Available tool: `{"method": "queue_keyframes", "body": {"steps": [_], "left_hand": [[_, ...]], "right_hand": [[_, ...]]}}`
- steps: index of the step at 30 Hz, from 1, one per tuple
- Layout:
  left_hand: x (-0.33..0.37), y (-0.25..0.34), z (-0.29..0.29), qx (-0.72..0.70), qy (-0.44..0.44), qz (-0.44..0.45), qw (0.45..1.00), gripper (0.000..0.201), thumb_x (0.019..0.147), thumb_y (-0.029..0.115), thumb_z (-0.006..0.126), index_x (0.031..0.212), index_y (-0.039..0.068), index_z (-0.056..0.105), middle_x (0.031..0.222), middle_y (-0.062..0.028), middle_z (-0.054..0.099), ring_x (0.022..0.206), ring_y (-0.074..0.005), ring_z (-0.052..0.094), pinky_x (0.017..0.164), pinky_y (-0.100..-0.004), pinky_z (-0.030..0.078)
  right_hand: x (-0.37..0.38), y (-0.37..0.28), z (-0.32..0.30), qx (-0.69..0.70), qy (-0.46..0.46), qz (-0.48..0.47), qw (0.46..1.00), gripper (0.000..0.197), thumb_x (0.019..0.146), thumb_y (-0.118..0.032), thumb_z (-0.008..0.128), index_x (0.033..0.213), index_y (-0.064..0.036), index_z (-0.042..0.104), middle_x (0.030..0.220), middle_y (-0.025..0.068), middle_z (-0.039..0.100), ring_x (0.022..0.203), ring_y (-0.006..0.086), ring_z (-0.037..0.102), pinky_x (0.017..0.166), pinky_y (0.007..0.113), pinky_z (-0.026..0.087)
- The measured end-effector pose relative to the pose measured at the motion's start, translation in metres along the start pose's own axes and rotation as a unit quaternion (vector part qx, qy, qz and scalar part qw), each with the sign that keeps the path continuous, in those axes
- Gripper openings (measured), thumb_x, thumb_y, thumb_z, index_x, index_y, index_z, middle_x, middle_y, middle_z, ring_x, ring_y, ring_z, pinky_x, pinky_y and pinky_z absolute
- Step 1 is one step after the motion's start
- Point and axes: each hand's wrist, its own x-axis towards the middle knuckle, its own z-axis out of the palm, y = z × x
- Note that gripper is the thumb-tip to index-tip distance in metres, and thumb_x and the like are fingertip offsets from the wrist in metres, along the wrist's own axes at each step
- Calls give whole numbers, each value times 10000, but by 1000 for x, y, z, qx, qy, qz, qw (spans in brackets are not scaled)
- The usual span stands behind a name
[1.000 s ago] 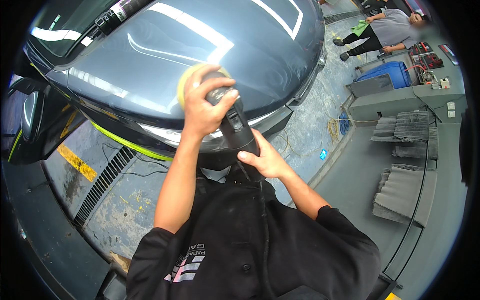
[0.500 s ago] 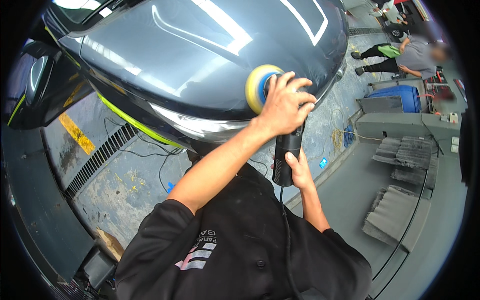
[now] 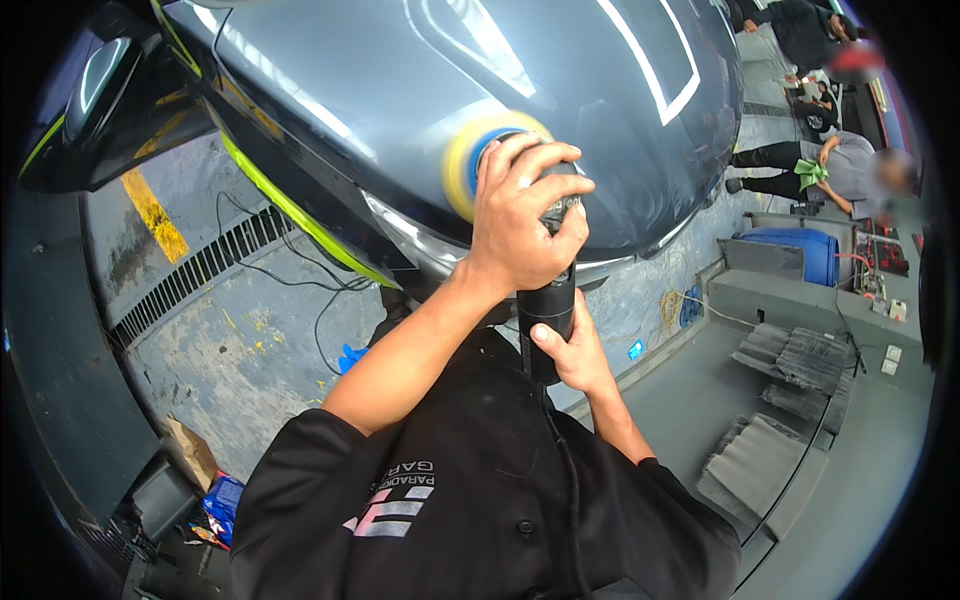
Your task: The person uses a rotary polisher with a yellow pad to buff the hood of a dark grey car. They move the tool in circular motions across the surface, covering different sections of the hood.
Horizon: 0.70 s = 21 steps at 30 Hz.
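Note:
A black electric polisher [image 3: 545,310] rests its round yellow foam pad [image 3: 457,170] on the glossy dark grey car bonnet [image 3: 640,150]. The pad's edge looks blurred. My left hand [image 3: 522,225] is wrapped over the polisher's head, fingers curled across its top and hiding part of it. Around the rear end of the body closes my right hand [image 3: 573,352], thumb on top. A black power cord [image 3: 565,450] runs from the tool down over my black shirt. Near the pad, the headlight [image 3: 405,225] lies along the bonnet's edge.
A green-edged bumper [image 3: 290,210] curves at the left, and loose cables [image 3: 330,290] lie on the floor by a drain grate [image 3: 200,275]. At the right, a person [image 3: 850,165] holds a green cloth. A blue bin [image 3: 805,250] and grey mats [image 3: 755,460] are nearer.
Both hands have moved the polisher left over the bonnet, keeping their grip, and the pad's edge looks more blurred. The view has shifted slightly. The other person's hands have come together on the cloth.

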Motion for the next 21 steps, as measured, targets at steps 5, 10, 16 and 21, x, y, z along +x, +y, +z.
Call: {"method": "queue_keyframes", "body": {"steps": [5,10,16,21], "left_hand": [[19,-20,-43,11,57,9,998,228,717,112,735,936,101,797,1202,-78,722,1242,-350,567,1108,-476,428],[40,-40,-91,29,100,18,994,216,742,118,728,946,101,796,1206,-81,719,1226,-349,569,1102,-461,435],[70,-68,-142,43,129,19,990,186,768,141,726,934,111,806,1181,-77,736,1185,-327,612,1079,-449,444],[104,-93,-185,62,165,-3,984,181,802,186,722,942,137,826,1179,-54,760,1143,-306,657,1039,-431,485]], "right_hand": [[27,-28,30,-37,-37,-3,999,877,899,-368,847,1565,-8,405,1315,104,624,1223,203,580,1079,386,467],[57,-61,61,-94,-71,-4,993,922,896,-406,837,1583,3,377,1361,168,630,1257,251,599,1095,409,466],[92,-104,105,-116,-97,-25,988,954,891,-436,828,1590,11,358,1388,210,622,1293,283,599,1113,417,457],[133,-127,137,-91,-132,-59,985,993,904,-467,807,1607,33,316,1463,234,572,1361,306,563,1152,420,428]]}}
